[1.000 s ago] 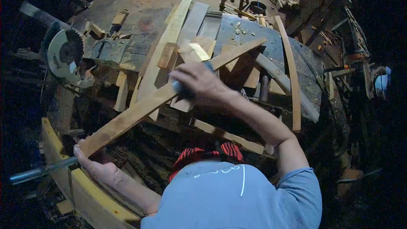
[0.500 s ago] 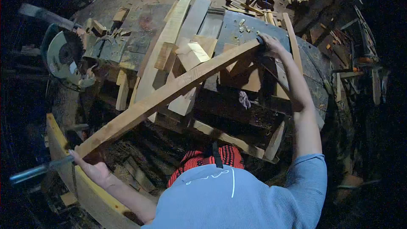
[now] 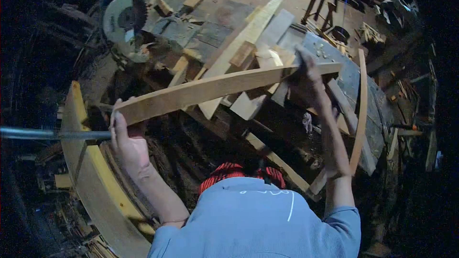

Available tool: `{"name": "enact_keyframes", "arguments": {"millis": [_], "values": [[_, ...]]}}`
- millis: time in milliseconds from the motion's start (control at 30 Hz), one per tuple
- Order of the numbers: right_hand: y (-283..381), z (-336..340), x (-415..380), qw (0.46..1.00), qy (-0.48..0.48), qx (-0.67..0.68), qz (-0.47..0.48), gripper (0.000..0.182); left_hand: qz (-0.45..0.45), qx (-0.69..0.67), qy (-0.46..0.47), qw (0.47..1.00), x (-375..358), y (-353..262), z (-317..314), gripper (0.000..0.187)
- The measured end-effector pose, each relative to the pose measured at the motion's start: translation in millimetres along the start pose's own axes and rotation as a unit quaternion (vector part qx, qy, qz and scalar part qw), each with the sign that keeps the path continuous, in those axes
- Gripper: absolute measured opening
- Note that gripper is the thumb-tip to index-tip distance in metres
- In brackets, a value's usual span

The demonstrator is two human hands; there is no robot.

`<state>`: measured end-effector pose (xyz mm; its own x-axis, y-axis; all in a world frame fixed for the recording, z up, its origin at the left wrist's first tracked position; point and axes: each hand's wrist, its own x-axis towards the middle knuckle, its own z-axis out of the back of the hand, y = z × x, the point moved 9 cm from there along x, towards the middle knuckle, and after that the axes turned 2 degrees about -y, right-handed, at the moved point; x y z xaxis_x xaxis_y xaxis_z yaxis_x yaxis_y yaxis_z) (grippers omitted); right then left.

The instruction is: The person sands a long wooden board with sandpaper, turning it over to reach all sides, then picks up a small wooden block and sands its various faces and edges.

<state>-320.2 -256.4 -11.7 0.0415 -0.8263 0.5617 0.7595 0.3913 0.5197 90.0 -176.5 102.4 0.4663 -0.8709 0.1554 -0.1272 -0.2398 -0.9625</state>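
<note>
A long, squared wooden beam (image 3: 205, 88) spans the space in front of me, between my two hands. My left hand (image 3: 128, 139) is closed around its left end, thumb and fingertips at the end face. Toward the far end, my right hand (image 3: 310, 79) wraps over the beam, its fingers smeared by motion, while a short length sticks out past it. A shiny metal pipe (image 3: 52, 134) reaches in from the left and stops beside my left hand. Under the beam in this view, several planks and a short wood block (image 3: 243, 54) lie on the workbench (image 3: 315, 45).
A circular saw blade with its guard (image 3: 125, 19) stands at the upper left. A broad yellow-edged plank (image 3: 95, 172) runs along my left side. On the right, a slim wooden strip (image 3: 359, 114) leans at the bench edge. Wood offcuts (image 3: 370, 33) lie on the floor beyond.
The view has turned, shifting the bench to the right. The beam has swung closer to level, with its left end raised. My right hand now sits inward from the beam's far end.
</note>
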Motion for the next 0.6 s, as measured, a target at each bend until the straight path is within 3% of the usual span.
{"name": "enact_keyframes", "arguments": {"millis": [67,133,200,233,267,333,400,467,600], "values": [[100.5,-12.1,16.5,0.996,-0.006,0.023,0.085,0.079,-0.025,0.064,-0.008,0.998,-6.2,-12.5,-0.8,0.037],[185.6,-18.3,27.0,0.984,0.019,0.045,0.170,0.057,-0.043,0.124,-0.011,0.991,-12.2,-20.7,-3.2,0.036],[254.2,-27.5,24.5,0.967,0.013,0.086,0.240,0.064,-0.026,0.107,-0.023,0.994,-17.3,-21.7,-3.4,0.037],[287.8,-32.3,22.8,0.956,0.012,0.105,0.275,0.068,-0.037,0.177,-0.004,0.983,-17.3,-29.5,-6.8,0.037],[306.3,-37.1,20.6,0.953,0.027,0.129,0.272,0.086,-0.035,0.174,0.003,0.984,-19.4,-28.2,-8.2,0.037],[313.1,-50.1,20.3,0.954,-0.001,0.117,0.276,0.083,-0.083,0.139,-0.030,0.986,-25.6,-34.6,-4.9,0.036],[298.6,-48.9,18.2,0.954,-0.025,0.101,0.281,0.081,-0.076,0.120,-0.017,0.990,-27.8,-31.2,-7.8,0.034],[263.1,-55.2,22.3,0.964,0.069,0.115,0.230,0.070,-0.072,0.102,-0.016,0.992,-29.1,-30.3,-4.8,0.031],[195.8,-53.0,16.6,0.968,0.049,0.087,0.229,0.062,-0.078,0.128,-0.014,0.989,-24.4,-25.7,2.1,0.031]]}}
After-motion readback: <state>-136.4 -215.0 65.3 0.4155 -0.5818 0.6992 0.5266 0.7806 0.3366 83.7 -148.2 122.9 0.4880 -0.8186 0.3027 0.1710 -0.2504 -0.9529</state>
